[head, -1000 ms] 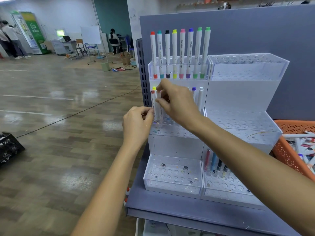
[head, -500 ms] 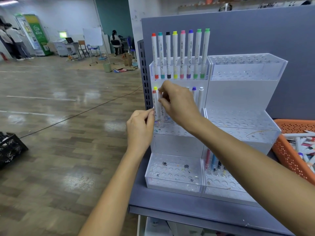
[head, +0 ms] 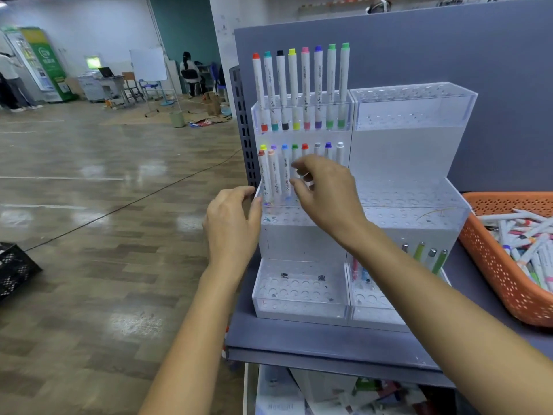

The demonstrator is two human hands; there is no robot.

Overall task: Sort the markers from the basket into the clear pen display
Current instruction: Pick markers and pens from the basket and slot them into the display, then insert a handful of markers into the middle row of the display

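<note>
From the head view, the clear pen display (head: pixel 413 151) stands on a grey shelf (head: pixel 299 339), with the orange basket (head: pixel 484 265) just beside it on the right. Loose markers (head: pixel 526 244) lie heaped in the basket. Eight capped markers stand upright in the display's top left tier, more stand in the middle left tier, and a few in the bottom right tier. The right hand (head: pixel 329 193) hovers in front of the middle row with its fingers relaxed, thumb and forefinger apart, holding nothing. The left hand (head: pixel 230 226) is at the middle tier's left front corner, thumb touching it and fingers bent. I cannot tell whether it pinches the wall.
</note>
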